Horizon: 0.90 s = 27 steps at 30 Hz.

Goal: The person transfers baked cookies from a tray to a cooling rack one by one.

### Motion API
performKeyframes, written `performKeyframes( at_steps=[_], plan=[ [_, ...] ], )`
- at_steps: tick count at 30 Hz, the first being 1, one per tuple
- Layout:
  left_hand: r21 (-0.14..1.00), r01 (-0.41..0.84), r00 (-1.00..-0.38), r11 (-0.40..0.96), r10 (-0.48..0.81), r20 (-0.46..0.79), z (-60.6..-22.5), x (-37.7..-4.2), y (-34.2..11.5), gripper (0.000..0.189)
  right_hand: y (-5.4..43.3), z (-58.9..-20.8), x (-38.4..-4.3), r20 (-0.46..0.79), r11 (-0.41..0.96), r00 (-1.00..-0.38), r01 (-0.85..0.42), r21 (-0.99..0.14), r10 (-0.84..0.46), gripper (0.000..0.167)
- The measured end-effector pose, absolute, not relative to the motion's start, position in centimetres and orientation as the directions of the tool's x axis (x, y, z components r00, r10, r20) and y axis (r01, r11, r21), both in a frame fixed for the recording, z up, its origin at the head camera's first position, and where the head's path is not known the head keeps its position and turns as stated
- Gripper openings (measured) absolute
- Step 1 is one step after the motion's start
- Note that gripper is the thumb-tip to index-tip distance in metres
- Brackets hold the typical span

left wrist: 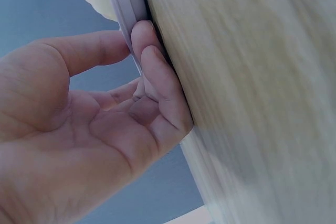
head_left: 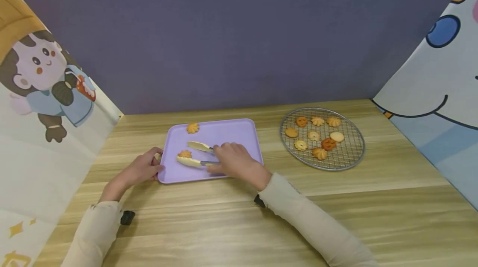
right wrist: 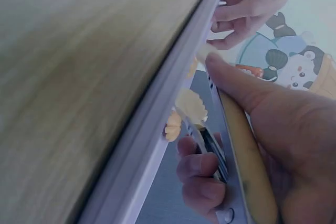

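A purple tray point(head_left: 224, 134) is set on the table point(head_left: 239, 217), toward the middle of its far edge. Tongs point(head_left: 196, 155) with cream tips are held over the tray by the right hand point(head_left: 233, 162), whose fingers and thumb are curled round the handle end. The two arms of the tongs are spread apart, and a small orange cookie point(head_left: 184, 154) lies between them on the tray, near its left edge; whether the tips touch the cookie cannot be told. In the right wrist view the thumb is seen pressed on the upper arm of the tongs point(right wrist: 231, 145), the fingers wrapped under the lower arm, and the tray's rim point(right wrist: 173, 103) runs beside them.

The tray's left edge is gripped by the left hand point(head_left: 143, 168). In the left wrist view the fingertips point(left wrist: 152, 61) are seen hooked under the rim point(left wrist: 123, 9) where it meets the table, the thumb lying on the other side of the rim.

A second cookie point(head_left: 192, 127) rests in the tray's far left corner, well apart from the tongs. A round wire rack point(head_left: 345, 155) stands on the table to the right of the tray, near the far edge, and nine cookies of mixed shapes are spread over it.
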<state>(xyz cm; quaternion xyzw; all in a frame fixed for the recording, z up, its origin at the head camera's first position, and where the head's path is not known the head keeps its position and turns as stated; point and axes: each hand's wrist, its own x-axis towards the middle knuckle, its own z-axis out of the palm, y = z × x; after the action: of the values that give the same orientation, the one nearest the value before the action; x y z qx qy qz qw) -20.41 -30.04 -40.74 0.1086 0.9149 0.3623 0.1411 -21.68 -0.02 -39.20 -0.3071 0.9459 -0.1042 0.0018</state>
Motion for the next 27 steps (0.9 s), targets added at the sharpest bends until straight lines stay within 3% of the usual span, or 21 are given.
performKeyframes(
  at_steps=[6, 27],
  plan=[
    [0.690, 0.089, -0.939, 0.719, 0.292, -0.183, -40.6, -20.3, -29.9, 0.043, 0.2, -39.6, -22.0, 0.087, 0.780, -0.803, -0.594, -0.199, -0.589, 0.039],
    [0.699, 0.100, -0.940, 0.708, 0.297, -0.167, -41.1, -20.5, -30.1, 0.041, 4.0, -39.0, -22.1, 0.198, 0.762, -0.761, -0.642, -0.086, -0.618, 0.044]
  ],
)
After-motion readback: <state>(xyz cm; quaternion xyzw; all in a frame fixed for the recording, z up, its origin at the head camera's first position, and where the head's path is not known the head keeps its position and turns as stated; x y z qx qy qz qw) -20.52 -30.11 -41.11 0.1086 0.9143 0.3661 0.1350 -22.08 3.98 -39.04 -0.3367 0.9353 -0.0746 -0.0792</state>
